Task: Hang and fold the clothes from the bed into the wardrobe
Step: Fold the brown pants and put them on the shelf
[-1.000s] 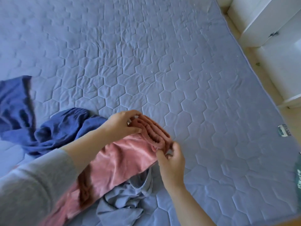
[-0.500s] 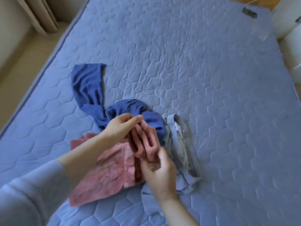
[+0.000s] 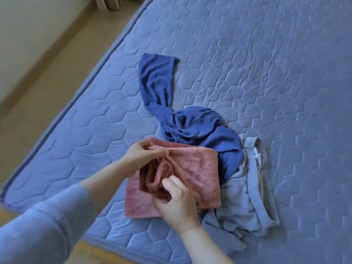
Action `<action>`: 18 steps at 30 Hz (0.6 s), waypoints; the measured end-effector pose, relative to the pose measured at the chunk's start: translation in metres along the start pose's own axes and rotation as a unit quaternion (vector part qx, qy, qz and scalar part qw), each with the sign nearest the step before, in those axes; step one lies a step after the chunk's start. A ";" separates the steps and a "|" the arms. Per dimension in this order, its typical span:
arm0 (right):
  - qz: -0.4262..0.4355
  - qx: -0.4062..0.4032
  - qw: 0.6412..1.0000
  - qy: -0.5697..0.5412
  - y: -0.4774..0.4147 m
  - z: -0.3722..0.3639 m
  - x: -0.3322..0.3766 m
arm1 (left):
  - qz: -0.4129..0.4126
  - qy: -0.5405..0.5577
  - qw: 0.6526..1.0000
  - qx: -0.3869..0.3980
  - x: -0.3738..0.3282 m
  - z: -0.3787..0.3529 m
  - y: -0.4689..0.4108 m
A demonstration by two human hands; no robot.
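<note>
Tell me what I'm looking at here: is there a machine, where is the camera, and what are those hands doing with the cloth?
There is no machine, only a person's two bare hands. The picture comes from a camera worn on the person's head, looking forward and down. Below is a bed with a quilted blue-grey cover. Three overlapping garments lie on it: a pink garment in front, a dark blue garment behind it, and a pale grey garment to its right. The left hand pinches the pink garment's far edge, and the right hand grips a bunched fold in its middle.
</note>
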State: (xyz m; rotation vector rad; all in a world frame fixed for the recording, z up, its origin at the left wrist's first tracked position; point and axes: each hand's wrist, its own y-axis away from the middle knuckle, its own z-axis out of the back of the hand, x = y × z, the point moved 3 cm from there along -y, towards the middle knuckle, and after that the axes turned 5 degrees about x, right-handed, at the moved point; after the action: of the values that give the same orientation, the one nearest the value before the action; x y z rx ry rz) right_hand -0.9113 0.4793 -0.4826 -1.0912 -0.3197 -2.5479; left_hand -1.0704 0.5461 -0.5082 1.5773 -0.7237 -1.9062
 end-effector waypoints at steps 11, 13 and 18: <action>-0.036 0.166 0.985 0.015 -0.004 -0.066 -0.009 | 0.111 -0.007 0.993 -0.031 0.072 0.027 -0.009; -0.039 0.184 0.982 0.009 -0.003 -0.071 -0.011 | 0.078 0.005 0.996 -0.034 0.076 0.029 -0.008; -0.083 0.130 0.987 0.034 -0.004 -0.060 -0.032 | 0.092 0.075 0.992 -0.040 0.100 0.026 -0.012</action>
State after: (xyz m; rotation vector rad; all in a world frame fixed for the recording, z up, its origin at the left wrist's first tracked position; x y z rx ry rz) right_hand -0.9316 0.4700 -0.5472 -0.9123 -0.7301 -2.5836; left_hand -1.1121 0.4844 -0.5810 1.5300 -0.6930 -1.6449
